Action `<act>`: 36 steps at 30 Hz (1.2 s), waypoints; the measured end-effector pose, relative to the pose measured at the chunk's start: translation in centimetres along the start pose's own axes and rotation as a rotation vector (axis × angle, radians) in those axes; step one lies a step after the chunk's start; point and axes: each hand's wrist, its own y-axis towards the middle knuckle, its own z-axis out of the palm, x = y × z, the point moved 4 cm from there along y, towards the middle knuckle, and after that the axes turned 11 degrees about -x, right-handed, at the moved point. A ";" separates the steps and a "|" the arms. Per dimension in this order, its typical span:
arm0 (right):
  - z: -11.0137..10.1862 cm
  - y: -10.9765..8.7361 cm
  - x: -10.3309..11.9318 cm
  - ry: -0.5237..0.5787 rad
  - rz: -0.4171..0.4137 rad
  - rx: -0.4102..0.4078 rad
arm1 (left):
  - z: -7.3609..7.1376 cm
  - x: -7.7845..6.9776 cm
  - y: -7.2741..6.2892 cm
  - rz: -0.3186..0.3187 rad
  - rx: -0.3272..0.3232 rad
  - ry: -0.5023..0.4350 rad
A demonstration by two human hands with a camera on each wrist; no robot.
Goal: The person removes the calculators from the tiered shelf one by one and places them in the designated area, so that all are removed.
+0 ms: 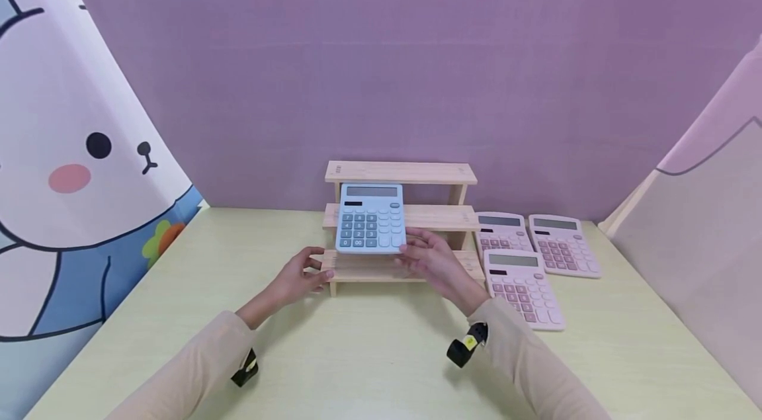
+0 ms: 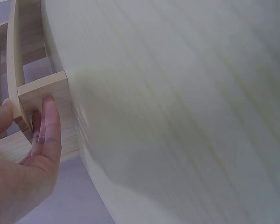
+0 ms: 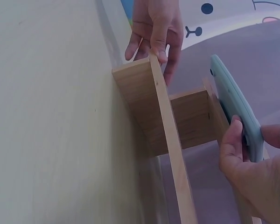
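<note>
A three-tier wooden stand stands on the table. My left hand holds the left end of its lowest board; in the left wrist view the thumb is on the board and the fingers reach beneath it. A light blue calculator leans back in front of the middle board, its keys and display towards me. My right hand pinches its lower right corner, thumb on the front and fingers behind, as the right wrist view shows.
Right of the stand lie three pink calculators, close together on the pale table. Behind the table hangs a purple cloth backdrop, with a cartoon-printed cloth at the left and a pale cloth at the right.
</note>
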 end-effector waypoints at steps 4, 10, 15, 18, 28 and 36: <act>0.1 0.0 0.1 0.012 0.009 -0.005 | 0.0 0.0 0.0 0.000 -0.001 -0.003; 0.2 0.0 0.0 0.029 0.018 -0.032 | 0.0 0.0 0.0 0.007 0.002 -0.008; 0.3 0.0 0.0 0.041 0.020 -0.051 | 0.0 0.0 0.0 0.001 0.001 -0.005; 0.4 0.0 0.0 0.042 0.018 -0.060 | 0.0 0.0 0.0 -0.001 0.002 -0.006; 0.4 -0.3 0.0 0.045 0.017 -0.076 | -0.1 -0.1 0.0 -0.008 0.010 -0.002; 0.3 -0.5 0.1 0.047 0.018 -0.077 | -0.1 0.1 0.1 -0.014 0.009 0.000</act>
